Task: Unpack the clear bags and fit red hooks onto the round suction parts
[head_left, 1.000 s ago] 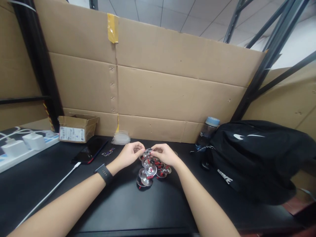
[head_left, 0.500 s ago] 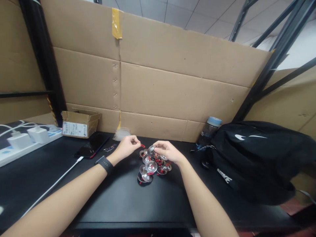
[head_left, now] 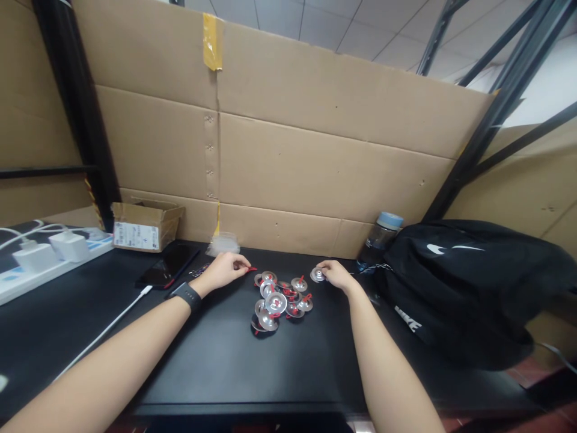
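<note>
A heap of silvery finger cymbals (head_left: 276,304), several with red loops through their middles, lies on the black table (head_left: 234,373). Left of the heap, my left hand (head_left: 228,269) pinches a red loop (head_left: 252,269) between thumb and fingertips, low over the table. On the other side, my right hand (head_left: 336,275) grips the edge of a single finger cymbal (head_left: 318,275), apart from the heap; no red shows on this one. My right fingertips cover its right edge. A dark watch (head_left: 187,294) is on my left wrist.
On the left are a power strip (head_left: 92,255) with white plugs, a small cardboard box (head_left: 146,225), a phone (head_left: 167,267) and a white cable (head_left: 106,331). A bottle (head_left: 381,240) and a black bag (head_left: 455,288) stand right. Cardboard (head_left: 306,162) walls the back.
My right hand has moved right, away from the heap, carrying a cymbal. My left hand has shifted slightly left and down with the red loop, away from the heap.
</note>
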{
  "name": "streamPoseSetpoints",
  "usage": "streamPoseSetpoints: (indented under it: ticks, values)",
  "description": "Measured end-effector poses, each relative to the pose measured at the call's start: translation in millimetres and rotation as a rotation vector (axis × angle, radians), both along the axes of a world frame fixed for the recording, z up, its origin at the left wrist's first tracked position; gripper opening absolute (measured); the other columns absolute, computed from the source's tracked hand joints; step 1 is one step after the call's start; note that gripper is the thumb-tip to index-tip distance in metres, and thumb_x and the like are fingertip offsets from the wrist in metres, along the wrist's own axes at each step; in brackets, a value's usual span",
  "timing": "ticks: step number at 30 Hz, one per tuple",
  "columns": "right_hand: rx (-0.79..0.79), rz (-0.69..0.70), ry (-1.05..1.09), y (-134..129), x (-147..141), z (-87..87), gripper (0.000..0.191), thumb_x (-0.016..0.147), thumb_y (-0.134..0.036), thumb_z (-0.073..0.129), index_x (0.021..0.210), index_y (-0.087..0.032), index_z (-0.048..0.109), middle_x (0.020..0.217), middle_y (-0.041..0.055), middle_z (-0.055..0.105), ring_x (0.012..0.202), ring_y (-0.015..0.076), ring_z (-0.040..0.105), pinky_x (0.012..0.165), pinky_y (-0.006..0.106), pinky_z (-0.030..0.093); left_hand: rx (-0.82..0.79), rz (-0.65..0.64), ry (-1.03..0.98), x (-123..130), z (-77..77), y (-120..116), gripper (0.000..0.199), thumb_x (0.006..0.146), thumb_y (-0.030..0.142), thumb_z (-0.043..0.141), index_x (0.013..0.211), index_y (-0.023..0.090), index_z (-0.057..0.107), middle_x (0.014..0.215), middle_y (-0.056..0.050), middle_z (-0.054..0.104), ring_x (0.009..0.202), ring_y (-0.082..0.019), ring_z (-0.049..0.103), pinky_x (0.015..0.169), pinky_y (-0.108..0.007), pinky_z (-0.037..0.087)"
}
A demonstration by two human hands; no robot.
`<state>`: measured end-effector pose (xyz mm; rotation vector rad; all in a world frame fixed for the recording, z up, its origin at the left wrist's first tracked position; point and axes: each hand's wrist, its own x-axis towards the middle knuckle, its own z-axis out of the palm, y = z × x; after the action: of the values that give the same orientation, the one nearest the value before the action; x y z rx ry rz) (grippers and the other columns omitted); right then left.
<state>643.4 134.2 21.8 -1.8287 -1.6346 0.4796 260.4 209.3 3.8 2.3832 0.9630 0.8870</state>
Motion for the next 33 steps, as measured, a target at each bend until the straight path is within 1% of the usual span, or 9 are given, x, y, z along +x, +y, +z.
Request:
streamPoseSetpoints:
  ticks: [5,10,14,17,21,25,28,31,33]
  values:
    - [-0.012,-0.019,-0.113,2.7,2.3,-3.4,0.030,0.075,-0.006,0.052,0.093,-0.014,0.075,0.093,0.0090,0.076,0.088,0.0193,0.068,0.082,0.026,0.047,0.050,0.007,0.072,-0.5,0.0,-0.3,0.018,0.080,0.027,0.061,0.089,0.020,0.075,0.085,-0.003,0.076,0.078,-0.018,0.070,0.072,-0.026,0.052]
    - [-0.029,0.006,-0.172,-1.1,-1.8,-1.4,0.035,0.073,-0.004,0.056,0.103,-0.012,0.073,0.081,0.0073,0.074,0.076,0.0177,0.066,0.074,0.025,0.046,0.097,-0.007,0.084,3.6,-0.9,-3.6,0.025,0.083,0.025,0.059,0.102,0.020,0.074,0.096,-0.004,0.076,0.085,-0.018,0.069,0.077,-0.026,0.051]
    - [0.007,0.049,-0.195,-4.8,-11.1,5.3,0.035,0.073,-0.013,0.066,0.108,-0.015,0.072,0.096,0.0072,0.071,0.076,0.0147,0.063,0.072,0.024,0.045,0.152,-0.022,0.126,6.1,-2.2,-3.1,0.025,0.085,0.024,0.057,0.102,0.021,0.075,0.098,-0.004,0.076,0.085,-0.018,0.069,0.079,-0.027,0.050]
    - [-0.031,0.252,-0.159,-7.5,-23.2,11.7,0.038,0.072,-0.024,0.074,0.109,-0.020,0.072,0.101,0.0040,0.070,0.068,0.0107,0.058,0.065,0.022,0.044,0.174,-0.030,0.130,6.7,-2.5,-2.1,0.023,0.085,0.024,0.057,0.098,0.021,0.076,0.094,-0.003,0.075,0.083,-0.018,0.068,0.077,-0.027,0.049]
    - [-0.112,0.467,-0.106,-11.2,-39.0,16.6,0.033,0.071,-0.029,0.077,0.101,-0.017,0.074,0.085,0.0021,0.072,0.061,0.0103,0.056,0.058,0.021,0.042,0.188,-0.028,0.156,6.1,-2.5,-1.7,0.021,0.086,0.024,0.057,0.094,0.021,0.076,0.089,-0.003,0.074,0.079,-0.017,0.067,0.075,-0.026,0.049]
    - [-0.063,0.411,-0.144,-15.9,-45.4,20.4,0.009,0.077,-0.021,0.068,0.081,-0.016,0.074,0.072,0.0024,0.072,0.064,0.0132,0.062,0.061,0.022,0.043,0.207,-0.008,0.125,5.2,0.1,-3.9,0.025,0.084,0.026,0.059,0.105,0.020,0.073,0.100,-0.006,0.073,0.087,-0.019,0.067,0.080,-0.028,0.050]
    - [0.036,0.317,-0.154,-18.8,-49.8,25.1,0.007,0.079,-0.018,0.064,0.075,-0.017,0.070,0.069,0.0023,0.071,0.063,0.0136,0.062,0.061,0.023,0.043,0.240,0.031,0.043,7.9,6.6,-10.3,0.027,0.087,0.028,0.056,0.109,0.020,0.070,0.106,-0.007,0.072,0.093,-0.021,0.066,0.086,-0.031,0.050]
    - [0.123,0.279,-0.006,-19.3,-63.4,28.3,0.007,0.083,-0.021,0.062,0.079,-0.017,0.067,0.071,0.0025,0.071,0.064,0.0139,0.063,0.061,0.024,0.045,0.227,0.018,-0.018,16.5,16.1,-23.5,0.024,0.091,0.030,0.053,0.102,0.021,0.072,0.100,-0.006,0.073,0.089,-0.020,0.067,0.082,-0.030,0.051]
    - [0.139,0.334,0.162,-19.5,-78.4,28.3,0.013,0.086,-0.031,0.063,0.085,-0.017,0.065,0.075,0.0028,0.071,0.066,0.0144,0.064,0.062,0.024,0.047,0.188,-0.018,-0.056,24.8,22.8,-36.1,0.023,0.091,0.032,0.055,0.102,0.021,0.072,0.097,-0.005,0.074,0.083,-0.018,0.068,0.076,-0.027,0.052]
